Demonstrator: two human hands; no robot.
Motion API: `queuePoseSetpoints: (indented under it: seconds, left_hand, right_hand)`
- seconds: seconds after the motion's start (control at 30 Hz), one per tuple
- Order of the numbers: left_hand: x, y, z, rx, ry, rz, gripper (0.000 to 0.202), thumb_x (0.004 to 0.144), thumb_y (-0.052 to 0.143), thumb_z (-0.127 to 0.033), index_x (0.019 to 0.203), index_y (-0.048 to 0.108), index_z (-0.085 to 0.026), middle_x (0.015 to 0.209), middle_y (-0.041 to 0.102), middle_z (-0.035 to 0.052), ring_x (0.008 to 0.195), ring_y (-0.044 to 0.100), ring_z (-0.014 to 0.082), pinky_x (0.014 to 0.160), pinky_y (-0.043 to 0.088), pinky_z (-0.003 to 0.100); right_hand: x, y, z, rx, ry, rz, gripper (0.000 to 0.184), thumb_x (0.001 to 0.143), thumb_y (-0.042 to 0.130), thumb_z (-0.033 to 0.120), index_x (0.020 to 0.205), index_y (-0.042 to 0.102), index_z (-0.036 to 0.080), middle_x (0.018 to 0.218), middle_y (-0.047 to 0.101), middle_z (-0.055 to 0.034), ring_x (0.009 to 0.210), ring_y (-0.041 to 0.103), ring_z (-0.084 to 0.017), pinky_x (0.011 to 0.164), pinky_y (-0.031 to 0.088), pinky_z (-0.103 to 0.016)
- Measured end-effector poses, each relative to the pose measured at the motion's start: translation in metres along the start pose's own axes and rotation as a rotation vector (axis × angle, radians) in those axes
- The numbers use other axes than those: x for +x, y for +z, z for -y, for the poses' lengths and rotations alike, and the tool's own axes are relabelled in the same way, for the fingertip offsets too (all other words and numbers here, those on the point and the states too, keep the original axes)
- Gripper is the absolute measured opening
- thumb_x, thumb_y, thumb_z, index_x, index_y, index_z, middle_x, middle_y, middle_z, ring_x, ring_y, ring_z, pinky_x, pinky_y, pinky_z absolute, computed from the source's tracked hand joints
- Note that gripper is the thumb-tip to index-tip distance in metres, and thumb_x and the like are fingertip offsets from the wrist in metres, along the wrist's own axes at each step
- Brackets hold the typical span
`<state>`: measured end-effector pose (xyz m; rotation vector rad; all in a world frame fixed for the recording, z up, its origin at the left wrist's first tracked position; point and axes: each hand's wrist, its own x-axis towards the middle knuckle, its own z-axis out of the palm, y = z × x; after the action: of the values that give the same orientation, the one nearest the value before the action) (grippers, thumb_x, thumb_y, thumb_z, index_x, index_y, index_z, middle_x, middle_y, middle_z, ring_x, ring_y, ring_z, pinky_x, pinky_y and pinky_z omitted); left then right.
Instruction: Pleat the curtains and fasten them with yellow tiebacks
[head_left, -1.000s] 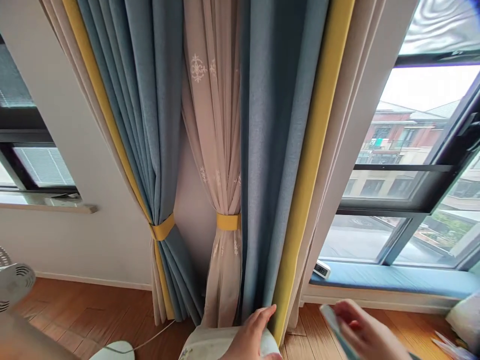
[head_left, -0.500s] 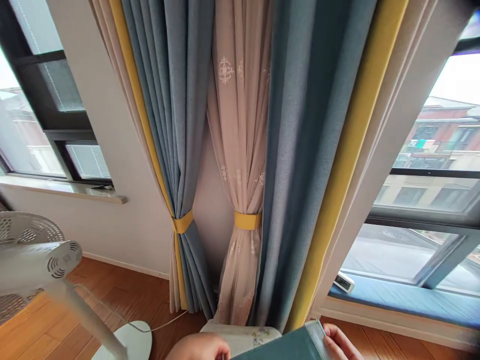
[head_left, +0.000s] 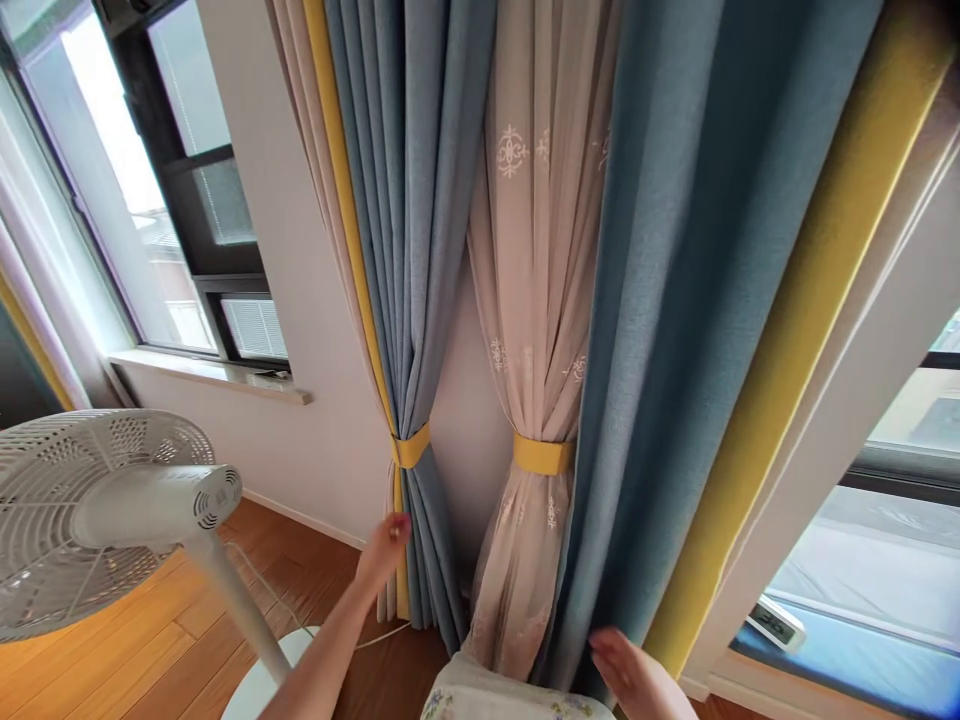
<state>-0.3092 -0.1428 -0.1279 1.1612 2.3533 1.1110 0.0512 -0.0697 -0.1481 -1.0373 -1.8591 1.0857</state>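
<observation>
In the head view my left hand [head_left: 385, 553] is raised in front of the left blue curtain [head_left: 420, 270], below its yellow tieback [head_left: 411, 447]. Its fingers are curled in; whatever they hold, if anything, is hidden. My right hand [head_left: 626, 668] is low, by the bottom of the right blue curtain [head_left: 652, 330]. Its fingers are stretched out and slightly blurred, with nothing visible in them. Between the hands, a pink sheer curtain [head_left: 532, 560] hangs gathered by another yellow tieback [head_left: 542, 455]. The right blue curtain hangs loose.
A white standing fan [head_left: 150, 505] is at the left on the wood floor [head_left: 161, 600], its cord trailing. A seat with a flowered cover [head_left: 487, 690] lies directly below me. A small digital clock [head_left: 776, 622] sits on the blue window ledge [head_left: 832, 650] at the right.
Both hands held a flat teal piece with a pale end strip; it no longer shows. My left hand has risen leftward, apart from the right hand. The view has turned left.
</observation>
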Motion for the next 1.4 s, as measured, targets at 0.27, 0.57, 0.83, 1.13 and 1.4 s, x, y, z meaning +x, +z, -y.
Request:
queuePoseSetpoints:
  seconds: [0.27, 0.57, 0.83, 1.13, 1.4]
  left_hand:
    - [0.113, -0.041, -0.038, 0.014, 0.062, -0.317, 0.033, 0.081, 0.042, -0.038, 0.105, 0.042, -0.014, 0.109, 0.055, 0.0143, 0.098, 0.055, 0.0191, 0.075, 0.042, 0.027]
    - [0.104, -0.054, -0.018, 0.103, 0.304, -0.195, 0.014, 0.084, 0.037, -0.028, 0.072, 0.040, -0.020, 0.073, 0.057, 0.0002, 0.070, 0.055, 0.0129, 0.064, 0.038, 0.023]
    - [0.076, -0.051, -0.019, 0.180, 0.387, -0.077, 0.010, 0.081, 0.037, -0.024, 0.072, 0.039, -0.021, 0.068, 0.054, -0.0009, 0.066, 0.052, 0.0136, 0.061, 0.036, 0.023]
    - [0.077, -0.110, 0.027, 0.146, -0.027, -0.393, 0.016, 0.079, 0.042, -0.022, 0.093, 0.043, -0.016, 0.096, 0.054, 0.0105, 0.090, 0.055, 0.0202, 0.076, 0.042, 0.035]
    - [0.009, -0.077, -0.054, -0.072, 0.721, -0.489, 0.045, 0.073, 0.056, -0.036, 0.113, 0.041, -0.019, 0.115, 0.046, 0.0109, 0.113, 0.042, 0.0233, 0.096, 0.032, 0.042]
  right_hand:
    - [0.122, 0.115, 0.127, -0.334, -0.375, 0.258, 0.016, 0.076, 0.046, 0.024, 0.081, 0.061, 0.025, 0.082, 0.065, -0.0002, 0.068, 0.060, -0.014, 0.061, 0.043, -0.025]
    - [0.191, 0.196, 0.184, -0.464, -0.617, 0.262, 0.035, 0.080, 0.039, 0.015, 0.113, 0.050, 0.020, 0.117, 0.053, -0.0048, 0.096, 0.054, -0.016, 0.081, 0.040, -0.027]
    - [0.189, 0.220, 0.184, -0.771, -0.496, 0.308, 0.021, 0.080, 0.042, 0.017, 0.095, 0.057, 0.014, 0.092, 0.062, -0.0102, 0.086, 0.058, -0.022, 0.072, 0.041, -0.031]
    - [0.192, 0.159, 0.154, -0.529, -0.564, 0.427, 0.011, 0.078, 0.046, 0.019, 0.079, 0.057, 0.018, 0.080, 0.058, -0.0018, 0.074, 0.054, -0.012, 0.067, 0.039, -0.023]
    - [0.173, 0.094, 0.178, 0.300, -0.368, 0.468, 0.014, 0.073, 0.051, 0.033, 0.071, 0.046, 0.020, 0.062, 0.046, 0.0049, 0.057, 0.047, -0.008, 0.058, 0.040, -0.022]
